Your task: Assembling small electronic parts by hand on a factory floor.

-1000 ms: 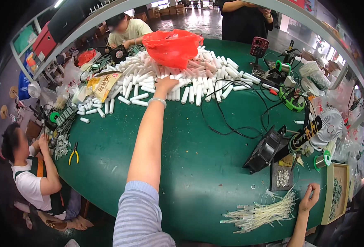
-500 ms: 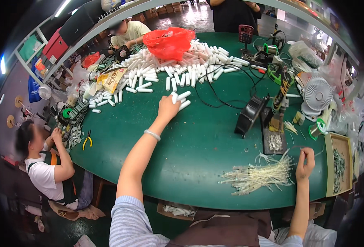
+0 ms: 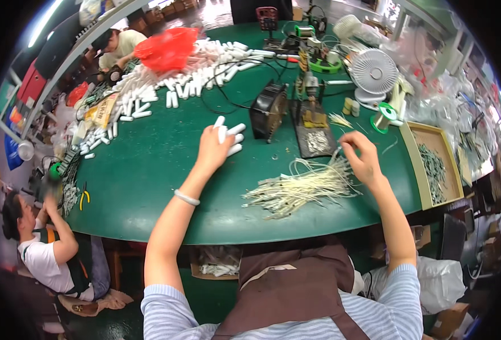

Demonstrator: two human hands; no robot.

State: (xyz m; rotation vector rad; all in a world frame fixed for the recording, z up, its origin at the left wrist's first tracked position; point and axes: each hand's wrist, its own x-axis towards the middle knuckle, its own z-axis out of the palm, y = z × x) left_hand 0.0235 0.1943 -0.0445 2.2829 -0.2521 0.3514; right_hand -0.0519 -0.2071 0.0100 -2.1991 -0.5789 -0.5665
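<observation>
My left hand (image 3: 210, 152), with a pale bangle at its wrist, is closed around several white tubes (image 3: 236, 130) that stick out past its fingers over the middle of the green table. At the right, my right hand (image 3: 364, 157) has thumb and forefinger pinched on what looks like a thin wire, partly hidden by the fingers. Just left of that hand lies a bundle of cream wires (image 3: 296, 188). Further off is a large heap of white tubes (image 3: 191, 88), partly covered by a red plastic bag (image 3: 168, 50).
A black fan (image 3: 267, 110) and a small bench machine (image 3: 313, 122) stand beyond the wires. To the right are a white fan (image 3: 374, 72), a solder wire spool (image 3: 383, 118) and a box of small parts (image 3: 432, 170). Pliers (image 3: 85, 196) lie left; two people work nearby.
The view has shifted to the right and downward. My left hand has come back from the heap toward me, carrying the tubes. The right hand is now closer to the wire bundle's end.
</observation>
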